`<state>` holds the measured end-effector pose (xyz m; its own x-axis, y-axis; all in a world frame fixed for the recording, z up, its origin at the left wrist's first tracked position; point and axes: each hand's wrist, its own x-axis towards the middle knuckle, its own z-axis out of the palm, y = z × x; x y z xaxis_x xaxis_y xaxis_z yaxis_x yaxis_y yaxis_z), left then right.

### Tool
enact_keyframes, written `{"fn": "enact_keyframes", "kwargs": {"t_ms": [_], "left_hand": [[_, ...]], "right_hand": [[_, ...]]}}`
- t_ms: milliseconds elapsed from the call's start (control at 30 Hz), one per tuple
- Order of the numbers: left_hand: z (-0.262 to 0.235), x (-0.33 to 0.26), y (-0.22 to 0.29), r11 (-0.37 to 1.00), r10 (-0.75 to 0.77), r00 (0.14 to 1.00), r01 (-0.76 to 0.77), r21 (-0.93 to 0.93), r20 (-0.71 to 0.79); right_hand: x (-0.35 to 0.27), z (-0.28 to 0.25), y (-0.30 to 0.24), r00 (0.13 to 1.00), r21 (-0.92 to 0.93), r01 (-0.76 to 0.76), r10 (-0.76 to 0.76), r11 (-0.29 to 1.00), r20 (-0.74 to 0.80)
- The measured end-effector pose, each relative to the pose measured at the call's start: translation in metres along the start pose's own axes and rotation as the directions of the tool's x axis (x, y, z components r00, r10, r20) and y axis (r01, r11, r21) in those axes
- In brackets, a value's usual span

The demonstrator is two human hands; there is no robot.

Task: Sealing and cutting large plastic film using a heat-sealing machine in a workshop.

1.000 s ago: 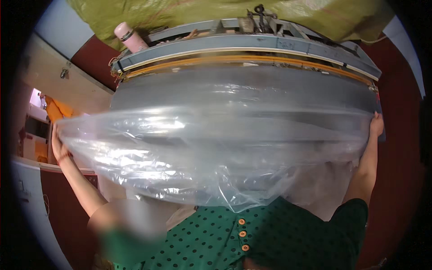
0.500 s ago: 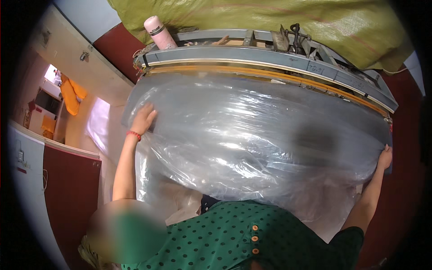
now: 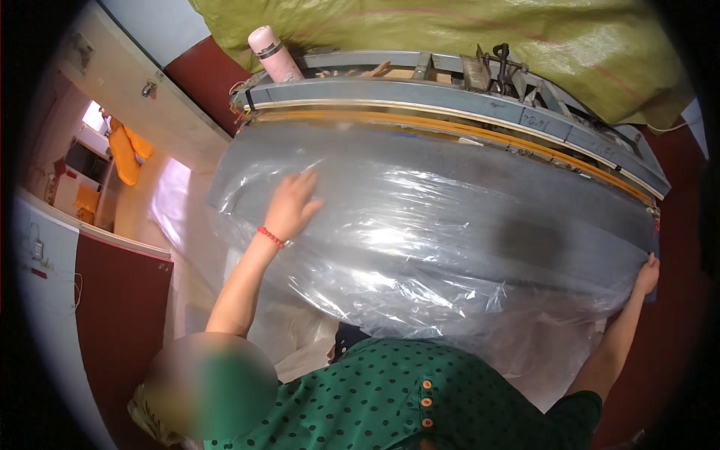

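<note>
- The green dotted garment (image 3: 420, 397) is nearest.
- The left hand (image 3: 291, 206), earlier gripping the edge, now presses open-fingered on the clear plastic sheet (image 3: 450, 240), smoothing it.
- The right hand (image 3: 646, 274) keeps pinching its far corner.
- Beyond: grey machine frame (image 3: 450, 94), pink bottle (image 3: 274, 54).

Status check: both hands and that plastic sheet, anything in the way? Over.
Left hand flat on clear plastic sheet. Right hand gripping sheet's right edge. Sheet spread over grey table. Nothing blocking.

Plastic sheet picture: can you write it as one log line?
left hand: flat on clear plastic sheet | right hand: holding sheet's right edge | sheet: spread over grey machine table | pink bottle: upright behind
</note>
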<state>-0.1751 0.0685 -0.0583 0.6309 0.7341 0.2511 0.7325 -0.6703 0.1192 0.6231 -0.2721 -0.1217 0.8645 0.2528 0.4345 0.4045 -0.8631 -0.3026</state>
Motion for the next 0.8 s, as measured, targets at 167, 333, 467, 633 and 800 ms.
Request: {"fn": "enact_keyframes", "kwargs": {"t_ms": [167,333,467,633,800], "left_hand": [[0.005,0.018,-0.014,0.993,-0.092,0.990,0.084,-0.080,-0.106],[0.038,0.051,-0.048,0.991,-0.131,0.949,0.120,-0.059,-0.287],[0.035,0.050,-0.038,0.914,-0.333,0.867,0.200,-0.353,-0.370],[0.030,0.061,-0.033,0.975,-0.178,0.937,0.125,-0.185,-0.300],[0.025,0.089,-0.050,0.927,-0.346,0.633,0.119,-0.355,-0.692]], "right_hand": [[0.018,0.012,0.027,0.999,0.210,0.001,0.007,0.978,-0.036],[0.038,-0.024,0.078,0.978,0.833,-0.187,0.021,0.522,0.206],[0.008,-0.089,0.062,0.980,0.887,-0.197,0.108,0.416,0.167],[0.009,-0.097,0.079,0.974,0.877,-0.205,0.182,0.434,0.137],[0.025,-0.068,-0.015,0.973,0.901,-0.131,0.226,0.413,0.038]]}}
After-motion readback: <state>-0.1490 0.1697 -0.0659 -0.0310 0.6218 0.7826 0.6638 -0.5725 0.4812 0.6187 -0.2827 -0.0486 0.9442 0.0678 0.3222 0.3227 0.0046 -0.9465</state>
